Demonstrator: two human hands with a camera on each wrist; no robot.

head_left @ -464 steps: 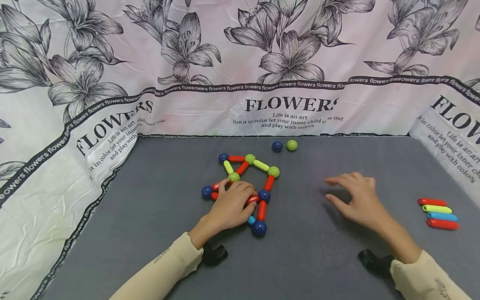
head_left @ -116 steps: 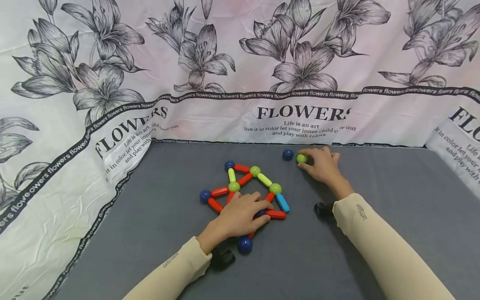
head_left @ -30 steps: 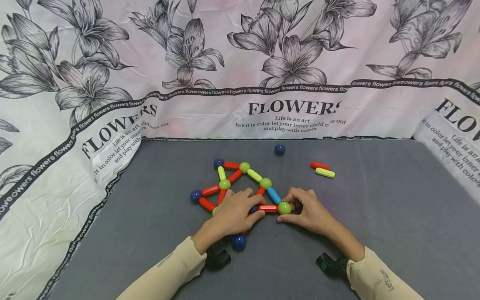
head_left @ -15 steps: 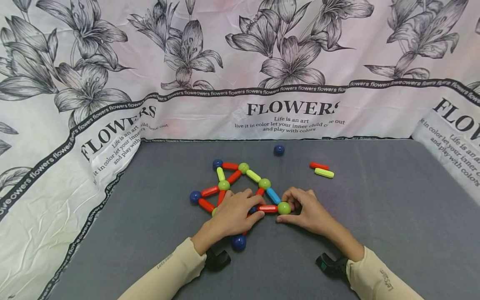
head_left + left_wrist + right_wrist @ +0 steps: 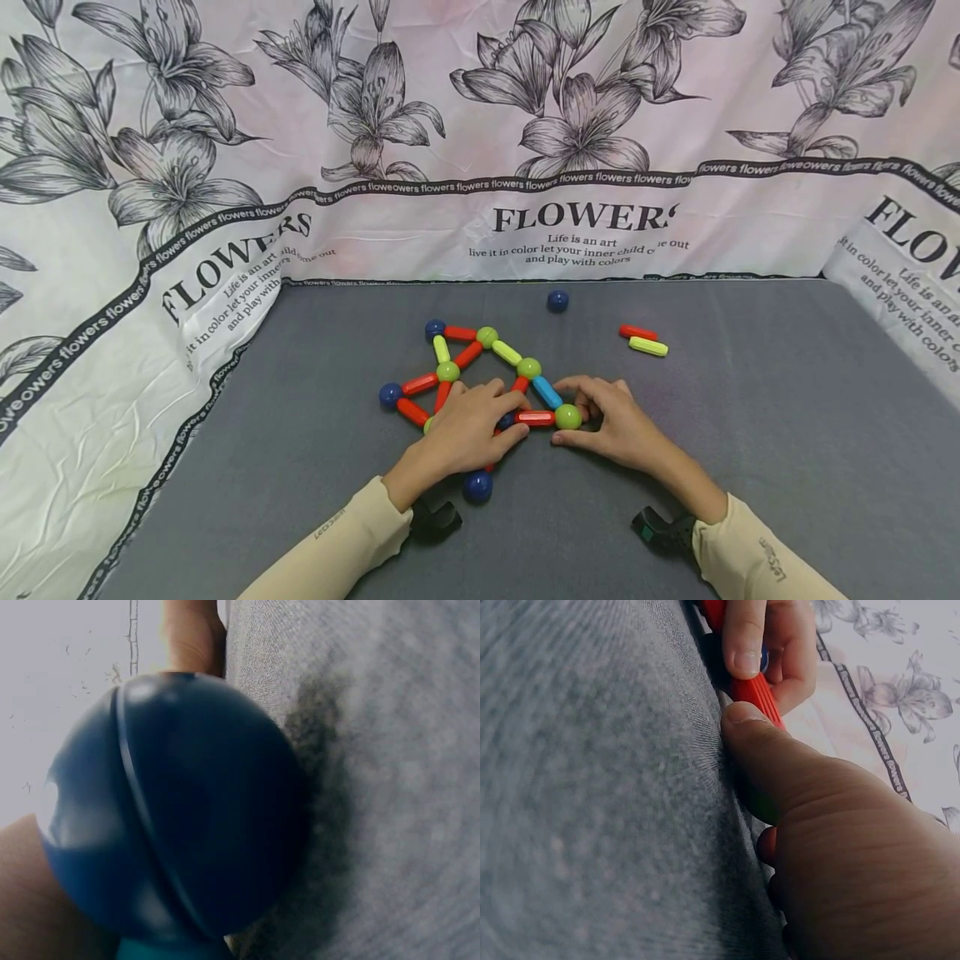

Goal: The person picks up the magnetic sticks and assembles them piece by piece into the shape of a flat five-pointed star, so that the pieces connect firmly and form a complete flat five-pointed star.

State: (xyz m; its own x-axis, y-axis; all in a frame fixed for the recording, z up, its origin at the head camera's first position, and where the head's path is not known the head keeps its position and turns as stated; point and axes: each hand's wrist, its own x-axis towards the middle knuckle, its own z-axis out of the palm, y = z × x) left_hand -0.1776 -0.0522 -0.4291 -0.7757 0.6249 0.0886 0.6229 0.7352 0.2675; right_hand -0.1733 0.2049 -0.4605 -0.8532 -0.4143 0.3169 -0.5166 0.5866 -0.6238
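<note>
A flat frame of magnetic rods and balls lies on the grey table. My left hand [image 5: 468, 429] covers part of it, pinching a dark blue ball [image 5: 506, 421] between thumb and fingers. From that ball a red rod [image 5: 536, 417] runs to a green ball [image 5: 567, 417], which my right hand [image 5: 615, 425] holds between thumb and curled fingers. A blue rod [image 5: 547, 392] slants from this ball up to another green ball [image 5: 529, 367]. A blue ball [image 5: 180, 810] fills much of the left wrist view. In the right wrist view, my right thumb presses beside the red rod [image 5: 757, 697].
A loose blue ball [image 5: 557, 301] sits near the table's back edge. To its right lie a loose red rod [image 5: 638, 332] and a yellow rod [image 5: 648, 346]. Flower-printed cloth [image 5: 420, 225] stands behind the grey table [image 5: 787, 417].
My right hand has brought the green ball from the back to the red and blue rod ends. Those two rods joined the frame; the other loose rods moved left and back. Lately both hands stay still.
</note>
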